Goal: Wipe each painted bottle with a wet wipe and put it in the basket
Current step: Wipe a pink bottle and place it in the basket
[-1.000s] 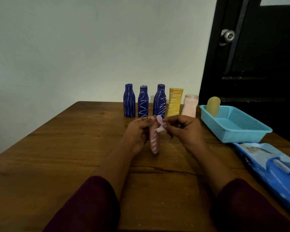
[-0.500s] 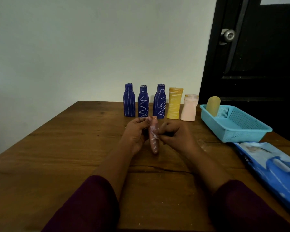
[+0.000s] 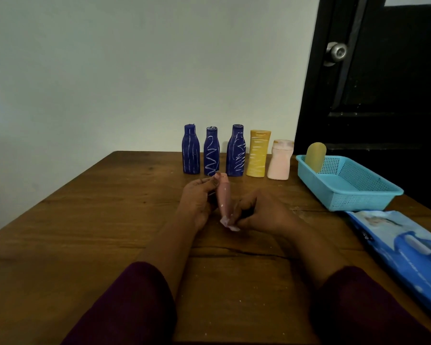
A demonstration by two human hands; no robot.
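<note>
Left hand point(image 3: 197, 202): fingers point(image 3: 207, 181) curled round the pink bottle point(image 3: 224, 195) near its cap end. The bottle is held tilted just above the bench point(image 3: 110, 207), mid-width, in front of the back-edge row.

Right hand point(image 3: 266, 217): fingers point(image 3: 244, 207) pinch a bunched wet wipe point(image 3: 228, 224) against the bottle's lower end.

Risks: the small wad could slip from the pinch. A damp, slick bottle could twist out of the left grip. Paint may smear rather than lift.

Bottle: slim, dusky pink, a few white flecks low down.

Back edge: three blue bottles point(image 3: 211, 155) and a yellow bottle point(image 3: 257, 155), white scribbles on all four, and a peach bottle point(image 3: 280, 160).

Right edge: blue basket point(image 3: 358, 204) holds one yellowish bottle point(image 3: 315, 156), leaning in its far-left corner. Wipes pack point(image 3: 403, 245) lies nearer, along the same edge.
</note>
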